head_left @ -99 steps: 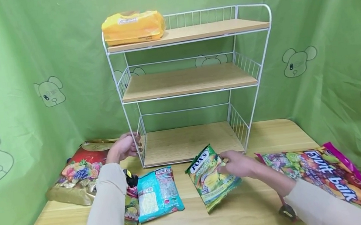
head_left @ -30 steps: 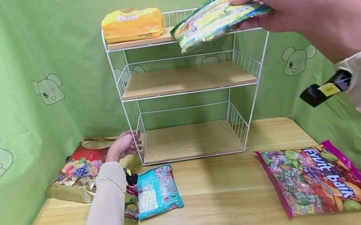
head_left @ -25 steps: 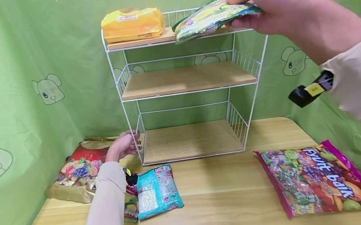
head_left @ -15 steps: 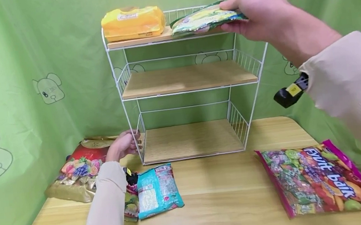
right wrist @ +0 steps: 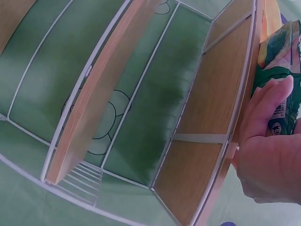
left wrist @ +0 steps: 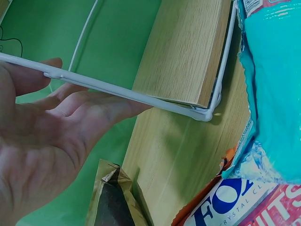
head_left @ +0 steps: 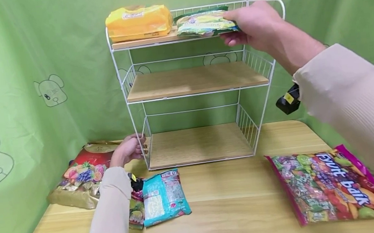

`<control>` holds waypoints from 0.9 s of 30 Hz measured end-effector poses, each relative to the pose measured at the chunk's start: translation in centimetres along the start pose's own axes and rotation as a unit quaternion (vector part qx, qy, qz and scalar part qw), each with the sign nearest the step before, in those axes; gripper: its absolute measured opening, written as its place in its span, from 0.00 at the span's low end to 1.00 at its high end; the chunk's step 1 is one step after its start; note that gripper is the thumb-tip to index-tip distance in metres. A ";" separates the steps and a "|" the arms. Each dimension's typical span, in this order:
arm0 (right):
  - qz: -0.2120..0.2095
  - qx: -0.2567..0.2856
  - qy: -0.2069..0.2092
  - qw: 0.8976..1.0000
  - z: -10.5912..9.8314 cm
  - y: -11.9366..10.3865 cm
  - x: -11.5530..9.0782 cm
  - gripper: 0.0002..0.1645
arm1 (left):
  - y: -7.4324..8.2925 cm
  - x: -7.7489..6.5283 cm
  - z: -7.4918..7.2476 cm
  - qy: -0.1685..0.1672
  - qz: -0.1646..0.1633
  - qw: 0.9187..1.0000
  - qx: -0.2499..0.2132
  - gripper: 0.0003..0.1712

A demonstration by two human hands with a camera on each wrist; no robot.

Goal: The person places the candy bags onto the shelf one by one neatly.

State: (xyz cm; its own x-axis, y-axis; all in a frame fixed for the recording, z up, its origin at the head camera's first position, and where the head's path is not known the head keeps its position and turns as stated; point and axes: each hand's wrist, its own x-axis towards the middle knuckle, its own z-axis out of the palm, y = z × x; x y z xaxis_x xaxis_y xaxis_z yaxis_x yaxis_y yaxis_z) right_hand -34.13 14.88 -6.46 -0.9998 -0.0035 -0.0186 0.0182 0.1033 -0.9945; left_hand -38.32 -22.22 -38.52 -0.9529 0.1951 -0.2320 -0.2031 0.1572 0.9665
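Toward the upper right of the head view, the right hand (head_left: 256, 22) is pinching the green bag (head_left: 202, 23) by its right end, thumb lying above and fingers showing below. The bag is hovering or resting nearly level at top centre, overlapping the front edge of the top shelf (right wrist: 216, 89); whether the board is bearing it, I cannot tell. The yellow pack (head_left: 138, 23) is sitting just beside it at upper left, leaving a narrow gap.

At centre left, the left hand (head_left: 128, 150) is touching the lower side of the rack (head_left: 196, 80), fingers reaching past the wire; whether they are closing round it, I cannot tell. Open height is showing between the tiers.

At lower left, the teal bag (head_left: 165, 197) is lying near the rack's front edge, and the red-and-gold bag (head_left: 79, 178) is lying beyond the left forearm. At lower right, the Fruit balk bag (head_left: 336, 184) is lying flat. Between it and the teal bag, a wide stretch of table (head_left: 225, 212) is running down to the bottom edge.
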 end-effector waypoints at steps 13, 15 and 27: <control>-0.164 -0.429 0.126 0.879 1.0 0.6 -3.2 0.46 | -0.3 -0.3 -0.4 0.001 0.003 1.000 0.006 0.20; -0.202 -0.434 0.141 0.867 1.3 0.8 -4.3 0.44 | -0.3 -0.2 -0.4 -0.002 0.004 1.000 0.006 0.20; -0.284 -0.547 0.093 0.782 4.0 4.2 -7.5 0.38 | 0.2 -0.4 -0.4 0.003 0.002 1.000 0.021 0.22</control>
State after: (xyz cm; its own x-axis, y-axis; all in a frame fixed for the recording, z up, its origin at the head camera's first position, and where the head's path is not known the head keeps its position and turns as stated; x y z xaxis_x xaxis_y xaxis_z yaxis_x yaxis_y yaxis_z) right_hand -26.53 11.40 -10.90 -0.8301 -0.2246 0.5104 -0.3434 0.9271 -0.1505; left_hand -38.02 -22.62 -38.17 -0.9550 0.1908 -0.2272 -0.1895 0.1968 0.9619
